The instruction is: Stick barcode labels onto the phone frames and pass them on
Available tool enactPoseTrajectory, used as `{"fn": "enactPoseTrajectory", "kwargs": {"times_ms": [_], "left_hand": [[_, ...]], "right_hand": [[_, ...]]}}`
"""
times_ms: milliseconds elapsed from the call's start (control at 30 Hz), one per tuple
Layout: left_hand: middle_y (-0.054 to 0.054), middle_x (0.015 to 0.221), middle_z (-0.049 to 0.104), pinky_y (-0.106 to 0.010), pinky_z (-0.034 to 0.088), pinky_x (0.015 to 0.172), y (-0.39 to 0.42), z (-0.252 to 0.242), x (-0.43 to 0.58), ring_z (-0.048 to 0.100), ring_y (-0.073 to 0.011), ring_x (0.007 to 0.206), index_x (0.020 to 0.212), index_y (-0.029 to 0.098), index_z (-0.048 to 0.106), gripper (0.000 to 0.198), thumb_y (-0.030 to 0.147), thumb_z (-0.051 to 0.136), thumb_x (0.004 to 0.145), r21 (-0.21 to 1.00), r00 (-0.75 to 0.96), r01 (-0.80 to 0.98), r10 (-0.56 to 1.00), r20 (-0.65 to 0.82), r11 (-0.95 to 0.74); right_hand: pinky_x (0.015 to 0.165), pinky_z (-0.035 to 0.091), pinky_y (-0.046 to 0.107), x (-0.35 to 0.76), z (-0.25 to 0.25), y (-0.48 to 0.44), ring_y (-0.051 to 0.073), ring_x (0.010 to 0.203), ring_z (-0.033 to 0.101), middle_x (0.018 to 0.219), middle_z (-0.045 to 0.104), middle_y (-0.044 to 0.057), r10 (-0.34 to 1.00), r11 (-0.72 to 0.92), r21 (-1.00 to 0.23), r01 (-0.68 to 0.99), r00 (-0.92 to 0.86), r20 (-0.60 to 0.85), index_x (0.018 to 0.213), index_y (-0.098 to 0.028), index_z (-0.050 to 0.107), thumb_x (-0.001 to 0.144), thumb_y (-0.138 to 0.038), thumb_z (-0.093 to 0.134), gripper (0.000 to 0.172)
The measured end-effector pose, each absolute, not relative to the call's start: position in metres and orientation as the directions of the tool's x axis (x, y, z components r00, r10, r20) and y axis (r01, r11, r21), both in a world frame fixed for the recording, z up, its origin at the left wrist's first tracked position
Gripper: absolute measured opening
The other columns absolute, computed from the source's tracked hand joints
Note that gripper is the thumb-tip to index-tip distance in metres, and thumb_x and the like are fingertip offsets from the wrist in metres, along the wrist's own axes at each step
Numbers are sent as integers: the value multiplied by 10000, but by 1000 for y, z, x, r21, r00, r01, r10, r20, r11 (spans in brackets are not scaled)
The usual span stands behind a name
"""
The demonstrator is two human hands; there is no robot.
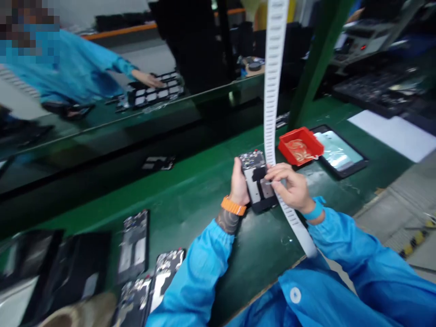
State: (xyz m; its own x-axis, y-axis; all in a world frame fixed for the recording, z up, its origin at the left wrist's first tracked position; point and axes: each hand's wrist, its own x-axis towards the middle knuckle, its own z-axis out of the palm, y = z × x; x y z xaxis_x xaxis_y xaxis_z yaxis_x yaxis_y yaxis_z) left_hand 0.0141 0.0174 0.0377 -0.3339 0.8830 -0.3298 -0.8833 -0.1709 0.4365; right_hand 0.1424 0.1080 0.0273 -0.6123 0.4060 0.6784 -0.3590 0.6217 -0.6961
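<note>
My left hand (238,184) grips the left edge of an opened phone body (257,181), held upright above the green bench. My right hand (289,186) rests on the phone's right side, fingers pinched on a small pale piece pressed against its dark middle. A long white label strip (274,77) hangs from above, passes just behind my right hand and runs down over my right sleeve.
A red tray (311,145) with orange bits sits beyond the phone, a dark screen panel (354,163) beside it. Several open phone bodies (134,245) lie at lower left. A black conveyor belt (102,150) runs behind. A co-worker's hand (148,79) reaches over trays opposite.
</note>
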Motion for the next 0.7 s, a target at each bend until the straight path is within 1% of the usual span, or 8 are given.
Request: {"fn": "enactPoseTrajectory", "kwargs": {"times_ms": [67, 200, 267, 400, 467, 567, 700], "left_hand": [[-148, 1018, 765, -433, 552, 936, 17, 37, 14, 731, -307, 986, 1178, 105, 715, 768, 705, 276, 985, 457, -340, -873, 886, -315, -172], [-126, 992, 771, -410, 536, 965, 17, 33, 18, 737, -280, 980, 1163, 116, 718, 699, 617, 249, 1030, 509, -382, -839, 874, -300, -192], [-129, 991, 773, -407, 531, 973, 18, 31, 18, 738, -281, 982, 1174, 111, 716, 705, 618, 248, 1030, 504, -384, -843, 867, -317, -189], [-157, 1005, 771, -416, 535, 955, 19, 31, 17, 738, -299, 977, 1203, 84, 710, 787, 660, 207, 1016, 438, -348, -879, 880, -323, -187], [-158, 1020, 770, -415, 535, 951, 19, 33, 17, 739, -298, 971, 1216, 82, 705, 787, 654, 203, 1020, 417, -354, -885, 881, -315, -207], [-144, 1037, 771, -405, 534, 952, 20, 32, 18, 740, -289, 964, 1245, 89, 693, 743, 644, 252, 1021, 393, -373, -888, 873, -315, -238], [-126, 1039, 773, -404, 539, 945, 22, 27, 17, 741, -281, 953, 1269, 104, 680, 699, 630, 293, 1021, 364, -389, -890, 872, -298, -274]], "right_hand": [[945, 567, 510, 142, 24, 110, 246, 964, 704, 921, 756, 50, 432, 584, -723, -368, -613, 662, 861, -267, 611, 946, -306, 603, 94], [875, 581, 460, 143, 17, 112, 239, 932, 700, 937, 732, 60, 507, 532, -788, -311, -628, 590, 886, -254, 625, 946, -309, 625, 82], [902, 573, 467, 143, 15, 113, 244, 948, 698, 946, 729, 59, 530, 507, -801, -319, -618, 581, 899, -251, 636, 938, -295, 644, 60], [1007, 545, 506, 141, 15, 113, 240, 958, 692, 937, 723, 51, 533, 451, -806, -383, -609, 588, 910, -249, 649, 928, -261, 660, 24], [1033, 536, 518, 140, 16, 112, 232, 943, 688, 929, 712, 46, 537, 432, -815, -386, -616, 576, 926, -250, 656, 929, -253, 658, 5], [1031, 529, 521, 140, 15, 113, 238, 973, 679, 952, 693, 52, 536, 450, -816, -362, -621, 571, 937, -244, 668, 920, -250, 663, 18], [1003, 519, 519, 140, 14, 117, 268, 1052, 657, 1048, 677, 78, 517, 545, -779, -309, -608, 602, 941, -242, 690, 894, -280, 688, 61]]}}
